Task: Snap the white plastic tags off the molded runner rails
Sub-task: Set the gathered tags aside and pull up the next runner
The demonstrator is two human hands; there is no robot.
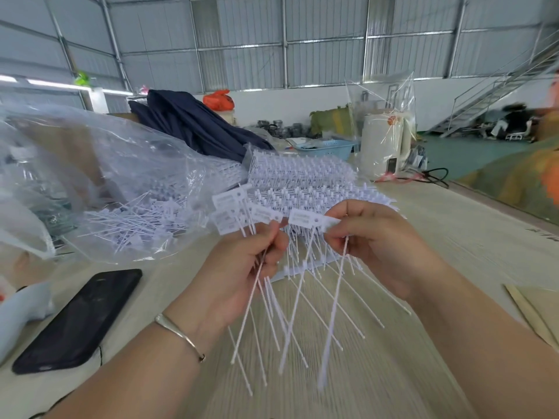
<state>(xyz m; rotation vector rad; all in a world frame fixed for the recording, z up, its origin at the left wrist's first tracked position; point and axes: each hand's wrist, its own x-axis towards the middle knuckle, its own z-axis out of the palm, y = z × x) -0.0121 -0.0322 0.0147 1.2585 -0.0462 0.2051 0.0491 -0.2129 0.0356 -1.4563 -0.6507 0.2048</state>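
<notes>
While a fan of freed white tags [239, 219] is gripped in the left hand [242, 276], one more tag [305, 219] is pinched at its head by the right hand [381, 246], tail hanging toward the counter [453, 225]. Stacked runner rails [302, 176] are seen just beyond both hands, long axes running crosswise; the right hand appears nearer.

Near edge: bare table [378, 373] under the dangling tag tails; open to either hand
Left: phone [81, 319] flat beside the left hand [239, 276]; clear bag of loose tags [127, 207] heaped behind it
Ahead: stacked runner rails [302, 176] just beyond both hands; blocking forward reach
Right: open tabletop past the right hand [384, 246]; white appliance [385, 143] farther back
</notes>
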